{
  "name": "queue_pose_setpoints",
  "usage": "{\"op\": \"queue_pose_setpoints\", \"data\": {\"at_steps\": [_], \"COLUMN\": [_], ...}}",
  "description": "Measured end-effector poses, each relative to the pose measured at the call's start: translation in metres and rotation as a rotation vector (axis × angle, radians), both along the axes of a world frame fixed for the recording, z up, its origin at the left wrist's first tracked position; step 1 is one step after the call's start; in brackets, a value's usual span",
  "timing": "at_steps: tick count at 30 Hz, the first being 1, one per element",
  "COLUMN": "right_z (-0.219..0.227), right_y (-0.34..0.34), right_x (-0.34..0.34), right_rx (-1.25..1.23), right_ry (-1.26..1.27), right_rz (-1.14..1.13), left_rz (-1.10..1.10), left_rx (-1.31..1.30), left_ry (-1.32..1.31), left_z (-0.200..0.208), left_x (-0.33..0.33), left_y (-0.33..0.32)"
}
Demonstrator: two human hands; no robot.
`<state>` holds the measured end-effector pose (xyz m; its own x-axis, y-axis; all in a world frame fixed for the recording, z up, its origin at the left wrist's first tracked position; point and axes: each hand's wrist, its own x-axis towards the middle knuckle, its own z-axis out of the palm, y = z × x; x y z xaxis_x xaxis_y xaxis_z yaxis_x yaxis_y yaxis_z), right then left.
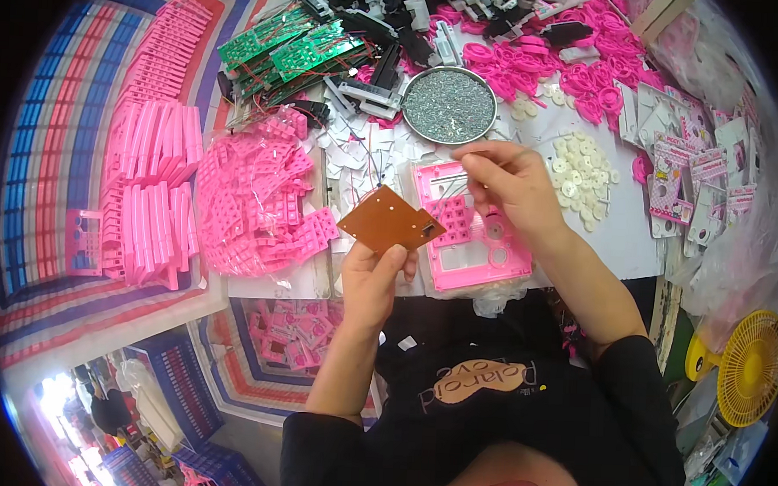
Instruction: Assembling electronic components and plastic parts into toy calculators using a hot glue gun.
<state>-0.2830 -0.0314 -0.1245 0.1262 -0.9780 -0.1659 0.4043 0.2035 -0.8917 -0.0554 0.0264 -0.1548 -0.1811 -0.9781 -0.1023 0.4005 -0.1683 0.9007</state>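
Observation:
My left hand grips a brown circuit board between thumb and fingers, its plain side with small holes facing up. Thin wires run from the board's far corner toward the battery-box parts. My right hand is closed in a pinch above the far edge of a pink plastic casing; whatever lies between the fingertips is too small to make out. A pink button pad sits in the casing, next to the board's right corner. Part of the casing is hidden by my right hand.
Beyond the casing stands a round tin of small screws. Green circuit boards and bagged pink button pads lie to the left. White round pieces, pink rings and printed cards lie right. A yellow fan stands lower right.

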Motion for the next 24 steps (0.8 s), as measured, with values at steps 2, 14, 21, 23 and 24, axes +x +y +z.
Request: {"op": "queue_pose_setpoints", "data": {"at_steps": [2,14,21,23,24], "right_z": [-0.002,0.010,0.032,0.063,0.079], "right_y": [-0.004,0.036,0.148,0.138,0.129], "right_x": [0.000,-0.045,-0.160,-0.138,-0.122], "right_rx": [0.136,-0.070,0.062,-0.425,-0.681], "right_ry": [-0.010,0.375,1.554,1.603,1.611], "right_rz": [0.107,0.100,-0.094,-0.153,-0.179], "left_rz": [0.009,0.005,-0.342,-0.442,-0.459], "left_rx": [-0.082,-0.216,-0.395,-0.359,-0.351], "left_ry": [0.093,-0.185,-0.613,-0.606,-0.580], "left_z": [0.002,0.019,0.023,0.023,0.025], "left_x": [-0.012,0.006,0.010,0.000,-0.006], "left_y": [-0.001,-0.001,0.023,0.026,0.027]}}
